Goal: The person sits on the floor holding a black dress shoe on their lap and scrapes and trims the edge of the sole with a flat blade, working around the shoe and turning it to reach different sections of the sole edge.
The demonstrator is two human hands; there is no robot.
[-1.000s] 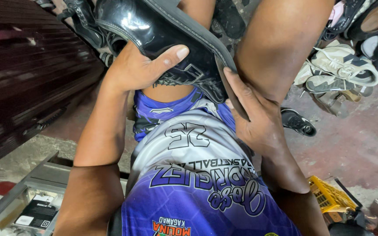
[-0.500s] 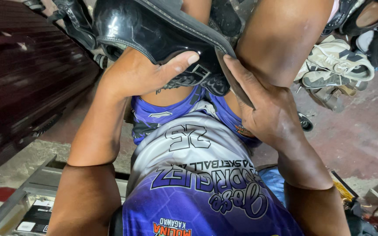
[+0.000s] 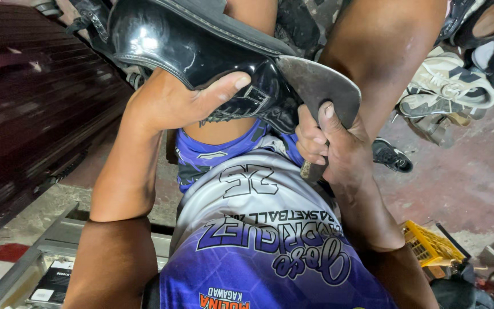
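While the person sits with knees raised, a glossy black shoe rests sole-up across the lap, steadied from below by the left hand, whose thumb presses against the upper so the shoe cannot roll. The right hand is clenched around the handle of a broad, fan-shaped metal blade (a flat knife or scraper), its edge set against the heel end of the sole, seemingly to bear on the seam there. Worn sneakers lie heaped on the floor beyond the right knee; a yellow crate sits near the right elbow.
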